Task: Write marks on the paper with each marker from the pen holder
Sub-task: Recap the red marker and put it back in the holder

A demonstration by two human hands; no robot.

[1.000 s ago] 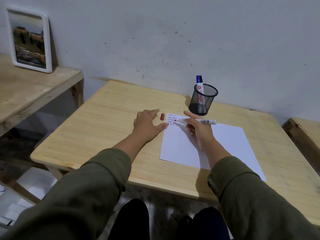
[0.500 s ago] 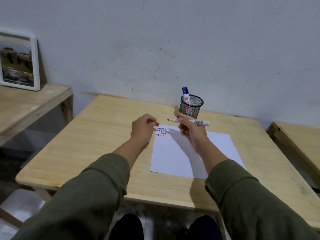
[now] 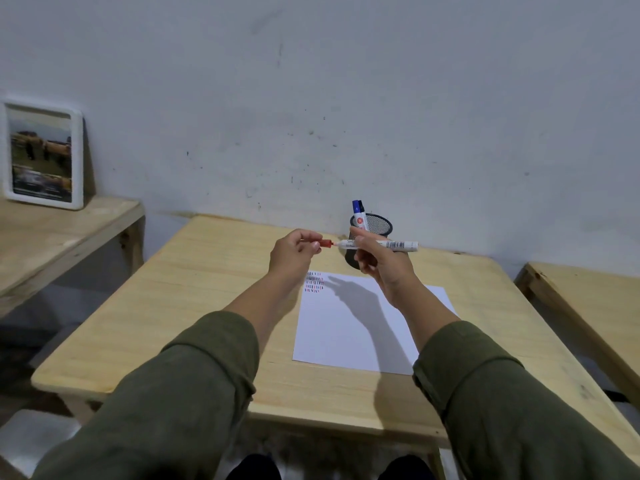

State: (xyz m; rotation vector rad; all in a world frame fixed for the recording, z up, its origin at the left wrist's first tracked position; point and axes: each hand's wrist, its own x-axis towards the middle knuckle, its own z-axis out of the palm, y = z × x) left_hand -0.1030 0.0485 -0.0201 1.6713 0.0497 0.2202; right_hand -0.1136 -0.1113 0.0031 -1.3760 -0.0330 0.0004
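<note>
Both hands are raised above the wooden table (image 3: pixel 194 306). My right hand (image 3: pixel 379 268) grips a white marker (image 3: pixel 398 244) held level, its red tip pointing left. My left hand (image 3: pixel 294 252) pinches the red cap (image 3: pixel 325 243), whose mouth is right at the marker's tip. Below them lies a white sheet of paper (image 3: pixel 349 334) with rows of short red and blue marks (image 3: pixel 314 283) in its far left corner. Behind my right hand stands a black mesh pen holder (image 3: pixel 375 224) with a blue-capped marker (image 3: pixel 359 213) upright in it.
A framed picture (image 3: pixel 41 154) leans on the wall on a second wooden table (image 3: pixel 52 233) at the left. Another wooden surface (image 3: pixel 588 299) is at the right. The grey wall runs just behind the pen holder. My dark knees show under the table's near edge.
My right hand lifted the marker off the paper. My left hand picked up the red cap from the table and brought it to the marker's tip. The camera view tilted upward.
</note>
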